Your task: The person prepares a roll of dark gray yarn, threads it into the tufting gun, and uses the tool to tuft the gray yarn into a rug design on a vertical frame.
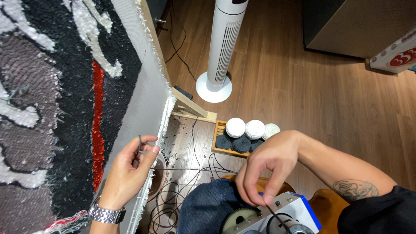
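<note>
The left hand (130,167) is pinching a strand of dark yarn (139,142) between thumb and fingertips, at about nine o'clock from the frame's centre, just beside the frayed edge of the tufting cloth (147,99). The right hand (266,169) is closing its thumb and forefinger on a thin dark yarn end (274,215) at the tufting gun (271,216), which is lying across the person's denim-clad knee (208,208) at six o'clock.

The floor (329,95) is showing warm brown wood planks, littered with yarn clippings near the frame's foot. The stretched cloth is filling the left side, carrying a black, grey, white and red pile design (56,95).

A white tower fan (223,47) is standing at twelve o'clock. A wooden tray (220,130) of white and dark yarn balls (253,129) is sitting just above the right hand. Black cables (173,208) are looping over the floor between the knee and the cloth. A steel wristwatch (106,213) is circling the left wrist.

The gun's long axis is running from seven o'clock towards four, its black gear (238,216) facing upward. Which end is its front cannot be told.
</note>
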